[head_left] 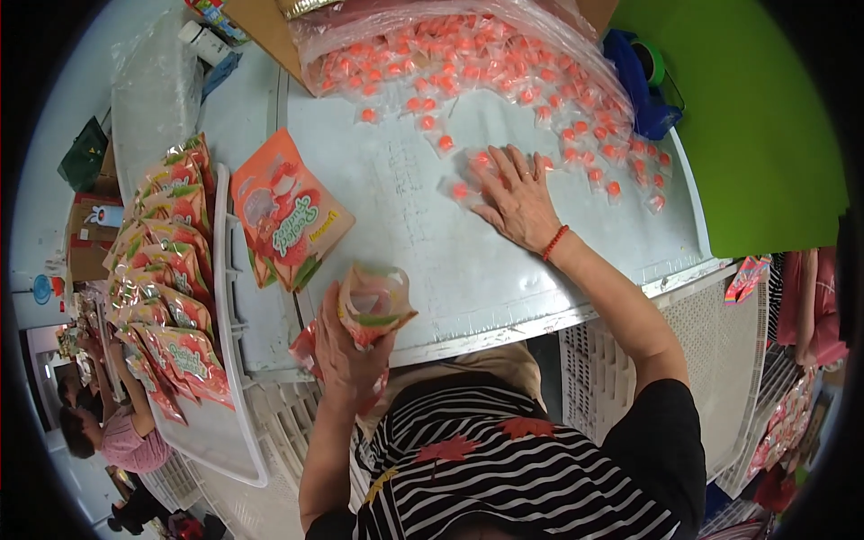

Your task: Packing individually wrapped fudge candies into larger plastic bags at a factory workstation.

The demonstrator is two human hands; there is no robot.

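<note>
My left hand [346, 360] is wrapped round an upright pouch [373, 301] near the table's front edge, its mouth gaping upward. Flat on the table, my right hand [520, 200] has its fingers stretched out over a few wrapped candies [461, 190], red-orange pieces in clear wrappers. Whether any candy is under the palm is hidden. Behind the left hand lies a flat orange pouch [292, 211] with fruit printed on it. At the far side, a heap of the same candies [468, 58] spills from a clear plastic bag [315, 45] onto the metal tabletop [396, 207].
A white tray [236, 378] at the left holds rows of filled-looking pouches [175, 288]. A blue tape dispenser [643, 90] with green tape stands at the far right beside a green surface [747, 135]. A white bottle [205, 42] is far left. Other people [126, 432] are at left.
</note>
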